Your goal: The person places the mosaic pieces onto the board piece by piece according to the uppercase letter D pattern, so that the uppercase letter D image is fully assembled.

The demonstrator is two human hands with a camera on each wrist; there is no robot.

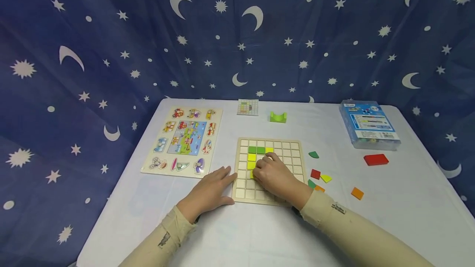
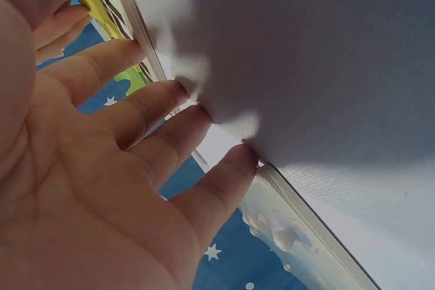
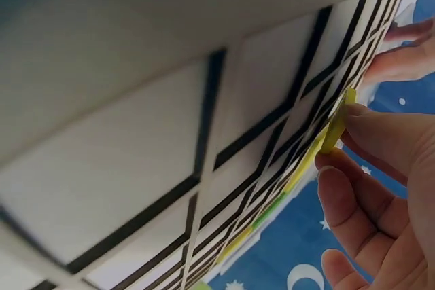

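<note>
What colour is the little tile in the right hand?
The tile in the right hand is yellow; the right wrist view shows it best.

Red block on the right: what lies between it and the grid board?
In the head view, a green piece, a red square and a yellow piece lie loose on the white cloth between the grid board and the red block.

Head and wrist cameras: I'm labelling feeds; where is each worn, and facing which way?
Head: on the head, facing forward and down at the grid board; left hand and right hand show.
Left wrist: on that wrist, facing across the tabletop; palm and fingers show.
Right wrist: on that wrist, facing along the board; right hand pinching a yellow tile and left fingers show.
Head and right wrist share the grid board.
</note>
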